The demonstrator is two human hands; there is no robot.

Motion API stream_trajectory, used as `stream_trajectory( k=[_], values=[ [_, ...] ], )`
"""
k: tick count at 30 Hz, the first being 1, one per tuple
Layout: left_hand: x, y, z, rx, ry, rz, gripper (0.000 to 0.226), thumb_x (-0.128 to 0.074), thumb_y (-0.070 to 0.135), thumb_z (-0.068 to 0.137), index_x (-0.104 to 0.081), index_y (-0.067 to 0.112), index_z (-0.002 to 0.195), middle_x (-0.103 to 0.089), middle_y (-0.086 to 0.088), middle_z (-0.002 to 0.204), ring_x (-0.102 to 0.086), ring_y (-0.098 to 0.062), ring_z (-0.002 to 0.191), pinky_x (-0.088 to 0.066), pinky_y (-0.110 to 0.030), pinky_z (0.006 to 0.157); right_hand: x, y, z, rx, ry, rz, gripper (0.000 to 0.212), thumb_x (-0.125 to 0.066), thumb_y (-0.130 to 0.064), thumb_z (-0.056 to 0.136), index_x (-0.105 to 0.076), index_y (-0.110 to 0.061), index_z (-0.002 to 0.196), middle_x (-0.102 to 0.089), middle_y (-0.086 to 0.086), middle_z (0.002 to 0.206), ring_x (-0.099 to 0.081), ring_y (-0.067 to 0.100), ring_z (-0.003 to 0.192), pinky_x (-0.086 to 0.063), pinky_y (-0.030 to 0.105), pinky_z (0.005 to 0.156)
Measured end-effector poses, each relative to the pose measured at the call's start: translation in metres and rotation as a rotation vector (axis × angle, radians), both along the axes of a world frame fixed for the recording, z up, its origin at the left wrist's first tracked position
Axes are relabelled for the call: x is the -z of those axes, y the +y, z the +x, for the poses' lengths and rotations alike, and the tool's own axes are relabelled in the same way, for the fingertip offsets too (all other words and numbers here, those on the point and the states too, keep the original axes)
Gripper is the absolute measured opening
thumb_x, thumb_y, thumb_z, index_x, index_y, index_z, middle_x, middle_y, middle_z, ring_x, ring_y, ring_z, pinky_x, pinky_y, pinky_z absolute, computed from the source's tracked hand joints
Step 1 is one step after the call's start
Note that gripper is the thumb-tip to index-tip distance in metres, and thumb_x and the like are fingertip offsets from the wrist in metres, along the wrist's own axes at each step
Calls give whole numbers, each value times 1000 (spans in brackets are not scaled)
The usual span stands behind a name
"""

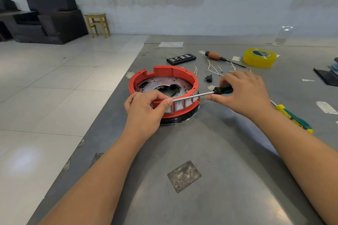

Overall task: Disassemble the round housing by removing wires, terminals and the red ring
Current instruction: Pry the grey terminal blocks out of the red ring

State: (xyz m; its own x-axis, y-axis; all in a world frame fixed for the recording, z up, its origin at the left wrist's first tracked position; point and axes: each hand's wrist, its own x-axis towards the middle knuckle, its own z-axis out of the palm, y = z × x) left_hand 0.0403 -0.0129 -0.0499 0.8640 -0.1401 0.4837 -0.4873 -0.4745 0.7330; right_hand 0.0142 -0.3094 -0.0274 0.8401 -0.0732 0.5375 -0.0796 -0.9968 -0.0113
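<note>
On the grey table (210, 151), the red ring (161, 73) sits atop the round housing (175, 119). Over its near rim, the right hand (243, 91) grips a green-handled screwdriver (204, 93); the left hand (146, 107) pinches its shaft tip.

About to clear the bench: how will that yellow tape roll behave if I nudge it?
The yellow tape roll lies flat on the metal table, so it would probably slide, not roll. Its hollow core suggests it is light. Tipped on edge, it would likely roll away.
</note>
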Motion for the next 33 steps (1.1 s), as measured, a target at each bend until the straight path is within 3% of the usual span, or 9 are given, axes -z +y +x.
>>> stream_trajectory(
  k=[3, 8, 11, 13, 17, 23, 27, 30, 33],
  values=[
    [1, -1, 2, -4, 9, -1, 11, -72, 40, 94, -72, 42, 84, -63, 20, 91, -34, 14, 99, -21, -38, 115, 2, -1, 2, 55, 19, 175, 83, -45, -102, 60, -61, -33, 103, -56, -2, 109, -54, 23, 104, -53, 41, 85],
    [-2, 6, 2, 67, 0, 134, 5, -68, 47, 96, -70, 51, 96, -67, 22, 107, -42, -1, 120, -14, -27, 112, 6, -8, 0, 2, 54, 246, 88, -41, -106, 57, -64, -31, 96, -50, -4, 99, -44, 21, 102, -46, 35, 82],
    [-1, 20, 4, 149, -66, 232, 22, -59, 44, 93, -62, 55, 112, -58, 36, 109, -29, 24, 122, -8, -13, 109, 5, -13, -3, 20, 112, 232, 86, -31, -109, 55, -59, -34, 84, -52, -6, 91, -46, 19, 94, -41, 33, 75],
    [-1, 27, 6, 167, -87, 269, 35, -56, 34, 92, -59, 53, 120, -54, 37, 111, -28, 26, 120, -4, -8, 107, 6, -12, -4, 9, 136, 246, 84, -28, -110, 55, -54, -33, 74, -53, -6, 83, -50, 19, 85, -42, 34, 68],
    [-5, 27, 11, 160, -125, 391, 36, -65, 18, 101, -65, 38, 132, -58, 30, 109, -48, -3, 112, -12, -20, 109, 9, -6, -10, 5, 163, 269, 90, -25, -109, 57, -60, -27, 70, -59, -6, 68, -53, 12, 67, -45, 33, 56],
    [-21, 17, 3, 196, -54, 474, 38, -68, 25, 99, -68, 34, 136, -73, 13, 123, -62, -14, 116, -43, -44, 108, 8, 3, -12, 17, 186, 237, 105, -8, -110, 53, -64, -22, 66, -59, -2, 60, -55, 15, 60, -32, 30, 49],
    [-27, 6, -10, 95, -33, 480, 38, -71, 37, 96, -69, 39, 133, -74, 14, 125, -65, -12, 117, -53, -36, 97, 8, 2, -13, -9, 197, 241, 105, -2, -108, 55, -54, -17, 58, -56, 3, 56, -54, 20, 58, -30, 31, 49],
    [-28, -2, -17, 25, -67, 579, 40, -67, 50, 95, -66, 41, 135, -74, 12, 123, -65, -18, 115, -55, -39, 88, 9, 1, -13, -11, 219, 261, 106, -1, -107, 55, -51, -15, 56, -54, 5, 54, -53, 21, 57, -29, 33, 48],
    [-31, -4, -18, 13, -98, 664, 43, -63, 50, 96, -61, 42, 138, -70, 12, 128, -64, -18, 118, -56, -39, 86, 9, 0, -10, -28, 271, 332, 114, -5, -107, 57, -57, -6, 65, -60, 12, 59, -57, 28, 63, -44, 40, 56]
  ],
)
